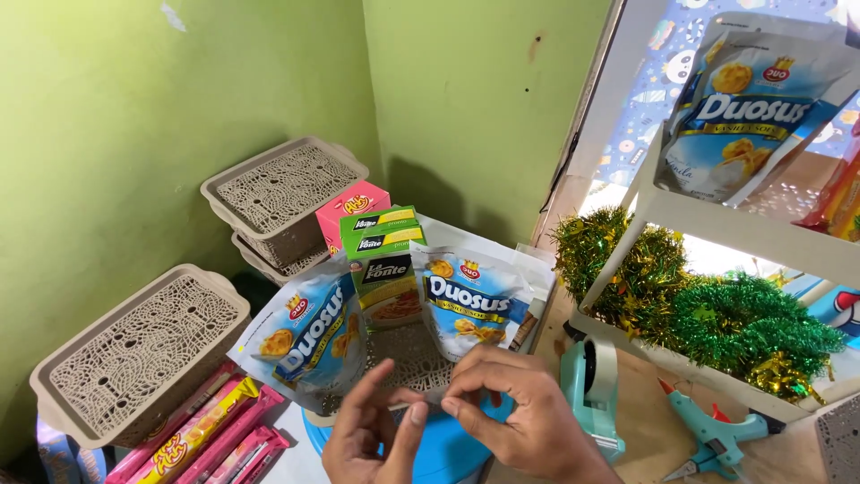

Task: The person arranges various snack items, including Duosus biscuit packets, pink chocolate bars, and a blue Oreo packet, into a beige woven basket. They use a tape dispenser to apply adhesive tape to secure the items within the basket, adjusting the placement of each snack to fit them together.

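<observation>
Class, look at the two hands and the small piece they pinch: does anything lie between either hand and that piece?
Nothing visible does. The left hand and right hand both already pinch the small clear piece with their fingertips, above the blue round lid.

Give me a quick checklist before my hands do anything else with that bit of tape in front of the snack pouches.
1. Both hands in view: ok. Left hand and right hand meet low in the picture.
2. Piece pinched between the fingertips: ok, though too small to tell what it is.
3. Tape dispenser close by: ok, just right of the right hand.
4. Pouches upright: ok, standing with the green box between them.
5. Glue gun out of the way: ok, lying further right.
6. Scissors near the glue gun: cannot tell, only handles show.
</observation>
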